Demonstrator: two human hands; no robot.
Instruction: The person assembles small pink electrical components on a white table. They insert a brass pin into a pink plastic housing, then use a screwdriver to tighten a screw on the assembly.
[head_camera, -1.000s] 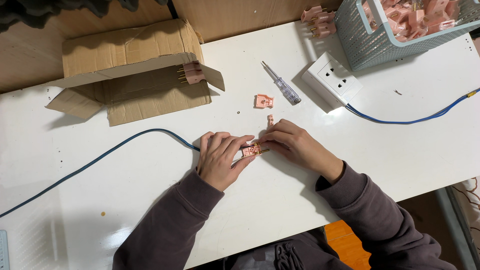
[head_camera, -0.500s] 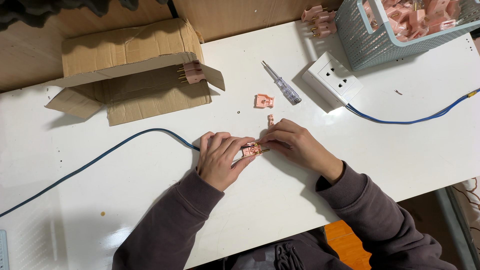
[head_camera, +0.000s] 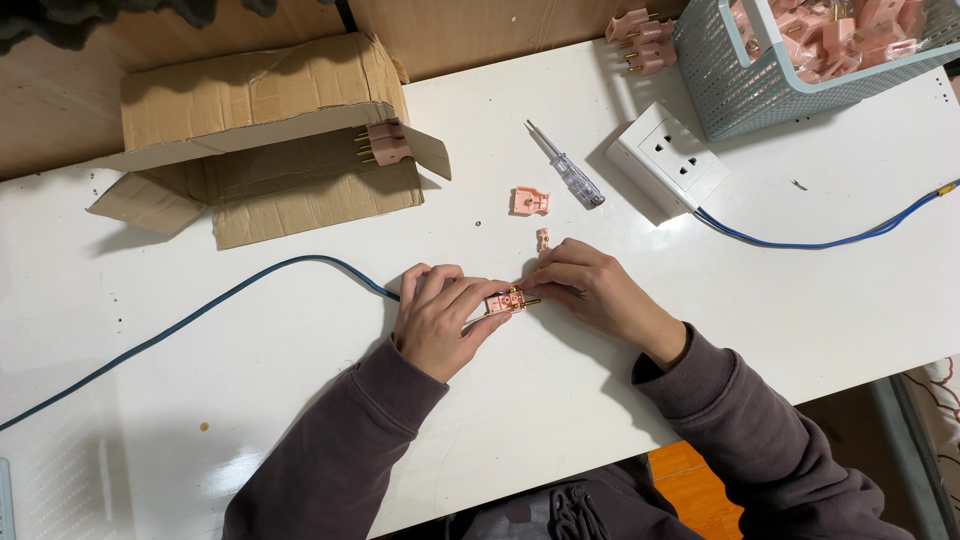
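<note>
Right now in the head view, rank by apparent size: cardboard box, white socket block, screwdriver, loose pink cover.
1. cardboard box
2. white socket block
3. screwdriver, longer than the cover but far thinner
4. loose pink cover

All lie on the table, at similar distance.

Both hands (head_camera: 445, 318) (head_camera: 592, 290) pinched together, fingertips meeting
</note>
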